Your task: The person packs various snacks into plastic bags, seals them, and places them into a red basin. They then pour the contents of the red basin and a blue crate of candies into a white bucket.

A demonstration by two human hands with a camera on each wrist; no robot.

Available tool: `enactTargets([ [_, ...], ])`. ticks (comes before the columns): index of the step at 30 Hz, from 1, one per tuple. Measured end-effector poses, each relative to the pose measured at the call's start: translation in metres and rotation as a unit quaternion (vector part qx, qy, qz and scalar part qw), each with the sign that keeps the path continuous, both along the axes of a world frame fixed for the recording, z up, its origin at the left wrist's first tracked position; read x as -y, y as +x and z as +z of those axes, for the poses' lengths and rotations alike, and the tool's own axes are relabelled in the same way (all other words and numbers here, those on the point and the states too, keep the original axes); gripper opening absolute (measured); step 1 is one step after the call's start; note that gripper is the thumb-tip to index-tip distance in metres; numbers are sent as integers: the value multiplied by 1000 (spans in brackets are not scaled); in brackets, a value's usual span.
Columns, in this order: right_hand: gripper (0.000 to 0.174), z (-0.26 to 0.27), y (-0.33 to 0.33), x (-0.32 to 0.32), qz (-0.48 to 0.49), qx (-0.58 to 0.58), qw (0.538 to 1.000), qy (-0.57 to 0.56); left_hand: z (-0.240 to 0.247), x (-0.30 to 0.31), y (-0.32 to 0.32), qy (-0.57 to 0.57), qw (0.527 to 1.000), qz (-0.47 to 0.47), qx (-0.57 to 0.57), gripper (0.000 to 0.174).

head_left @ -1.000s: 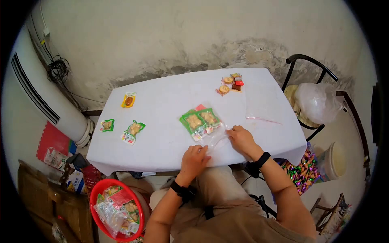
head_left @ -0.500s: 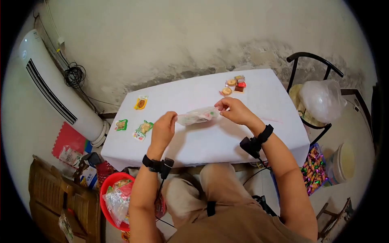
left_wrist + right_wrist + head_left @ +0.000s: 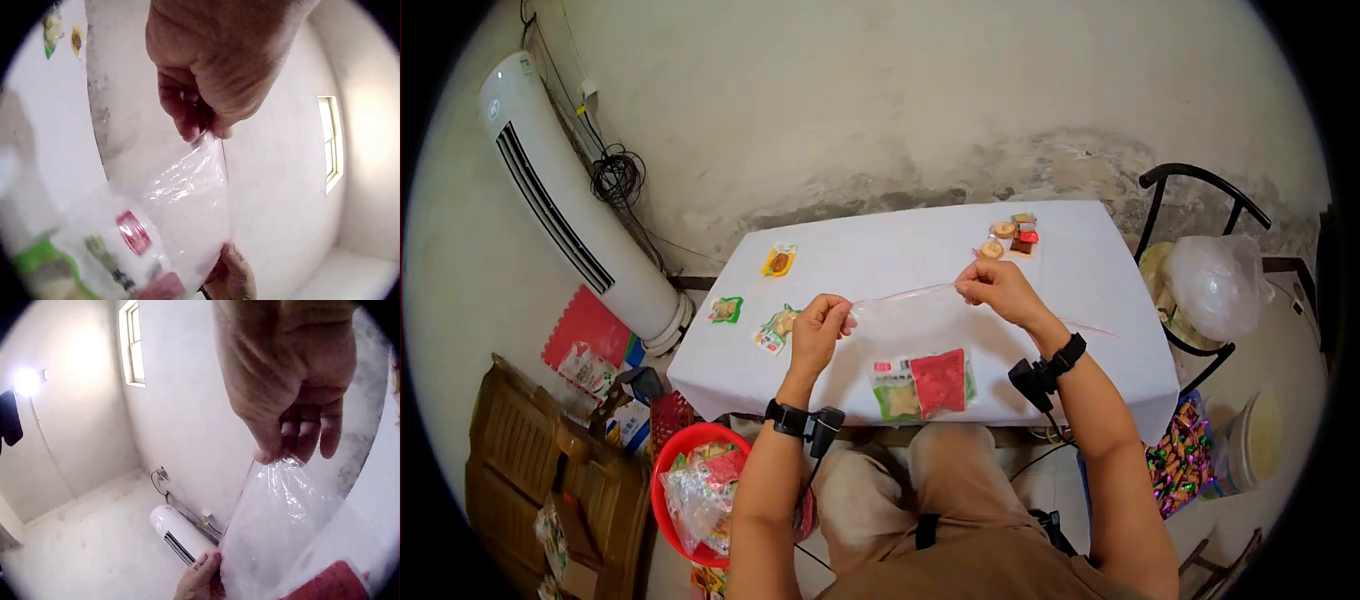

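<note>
A clear zip bag (image 3: pixel 910 330) hangs between my two hands, its red-lined top edge stretched level. My left hand (image 3: pixel 820 330) pinches the left top corner between thumb and fingers; my right hand (image 3: pixel 1003 290) pinches the right top corner. Down in the bag lie a red packet (image 3: pixel 940 382) and a green-edged snack packet (image 3: pixel 897 398). The left wrist view shows the thin film (image 3: pixel 187 187) pulled taut below the fingertips. In the right wrist view, the plastic (image 3: pixel 275 506) gathers into creases where the right hand pinches it.
On the white-covered table (image 3: pixel 880 240) lie green packets (image 3: pixel 725 309), a yellow packet (image 3: pixel 779 260) and a cluster of small snacks (image 3: pixel 1005 238). Another clear bag's red strip (image 3: pixel 1092 328) shows at right. A red basket (image 3: pixel 662 460) of packets stands lower left; a chair (image 3: pixel 1205 180) stands right.
Both hands have lifted the bag off the table by its top corners and spread it. The packets have dropped to its bottom, and the bag now hangs upright near the table's front edge.
</note>
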State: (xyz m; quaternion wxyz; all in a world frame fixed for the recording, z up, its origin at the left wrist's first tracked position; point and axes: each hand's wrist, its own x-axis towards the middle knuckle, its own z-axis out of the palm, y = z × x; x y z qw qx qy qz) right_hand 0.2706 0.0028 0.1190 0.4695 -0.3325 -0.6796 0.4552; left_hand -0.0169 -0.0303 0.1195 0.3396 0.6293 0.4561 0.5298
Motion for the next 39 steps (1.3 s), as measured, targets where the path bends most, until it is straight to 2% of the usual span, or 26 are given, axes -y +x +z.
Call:
enactTargets([
  [6,13,-6,-6,-3,-18,-45,998,-39,-13,2,-1,2,999,30,12,14],
  [9,13,-7,-9,-6,-22,-52,998,-42,-15,1,5,3,998,41,45,14],
  [11,13,-7,-10,-7,-25,-54,997,-41,-7,6,14,-34,992,51,112,12],
  [14,13,-10,-11,-8,-28,-66,997,-37,-14,3,12,-43,997,38,49,11],
  [20,14,-12,-8,-11,-35,-61,997,-39,-9,6,15,-72,993,64,64,9],
  [35,16,7,-25,9,-51,28,996,73,-19,6,-7,-56,994,38,90,11],
  [36,15,13,-29,14,-62,62,991,100,-14,10,-6,-54,993,45,93,11],
  [37,15,20,-35,19,-69,95,985,126,-3,18,0,88,989,100,-63,16],
  [38,15,26,-40,26,-52,95,986,126,7,26,8,219,938,155,-220,23],
  [39,14,32,-48,33,-41,109,979,169,16,35,17,215,946,115,-215,29],
])
